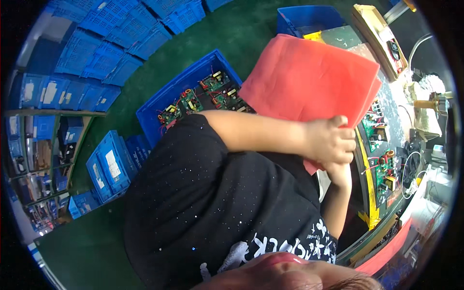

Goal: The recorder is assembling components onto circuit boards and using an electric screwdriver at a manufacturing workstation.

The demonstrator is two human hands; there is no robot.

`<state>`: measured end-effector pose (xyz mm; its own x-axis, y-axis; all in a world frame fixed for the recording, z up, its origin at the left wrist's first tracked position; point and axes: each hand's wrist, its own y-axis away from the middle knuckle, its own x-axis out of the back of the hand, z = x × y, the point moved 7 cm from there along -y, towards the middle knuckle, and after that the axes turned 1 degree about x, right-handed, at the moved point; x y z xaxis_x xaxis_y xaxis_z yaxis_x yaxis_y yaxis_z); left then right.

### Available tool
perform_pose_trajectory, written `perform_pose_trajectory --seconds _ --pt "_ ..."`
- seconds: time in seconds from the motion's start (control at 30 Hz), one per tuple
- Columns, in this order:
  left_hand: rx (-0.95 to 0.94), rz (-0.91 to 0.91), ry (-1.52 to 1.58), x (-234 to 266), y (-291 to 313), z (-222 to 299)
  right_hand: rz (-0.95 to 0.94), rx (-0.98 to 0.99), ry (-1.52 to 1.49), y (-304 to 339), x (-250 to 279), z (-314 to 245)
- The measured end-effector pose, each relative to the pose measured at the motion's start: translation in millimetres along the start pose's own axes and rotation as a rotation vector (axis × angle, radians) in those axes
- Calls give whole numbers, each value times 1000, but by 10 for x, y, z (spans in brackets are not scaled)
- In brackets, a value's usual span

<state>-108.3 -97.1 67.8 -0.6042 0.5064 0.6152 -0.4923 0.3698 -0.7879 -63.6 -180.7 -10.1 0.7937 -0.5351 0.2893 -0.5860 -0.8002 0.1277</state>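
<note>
Shelving (51, 159) lines the far left, blue crates (108, 166) stacked beside it on green floor (186, 48). Moving right, a blue bin (176, 77) holds circuit boards (191, 100), black sleeve and left forearm crossing its near side. And now the red sheet (309, 79), raised mid-view between bin and workbench (394, 113)! The left hand (331, 141) has its fingers curled tight on the near edge; the right hand (340, 175) sits just below, mostly hidden, its grip impossible to tell. Far right, more boards (385, 169) lie on the bench, yellow tape (371, 193) along its edge.
</note>
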Motion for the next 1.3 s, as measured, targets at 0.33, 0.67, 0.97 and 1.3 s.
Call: perform_pose_trajectory --seconds 0.33,0.67,0.97,1.3 --pt "-120 -51 459 226 -146 51 731 -159 3 782 814 269" --pt "-128 247 303 197 82 -297 1148 228 -759 1854 1380 325" --pt "-15 434 421 -121 -256 -746 1977 468 -492 4458 1459 -29" --pt "358 -17 359 -827 -682 -1202 2375 83 -314 6002 1381 236"
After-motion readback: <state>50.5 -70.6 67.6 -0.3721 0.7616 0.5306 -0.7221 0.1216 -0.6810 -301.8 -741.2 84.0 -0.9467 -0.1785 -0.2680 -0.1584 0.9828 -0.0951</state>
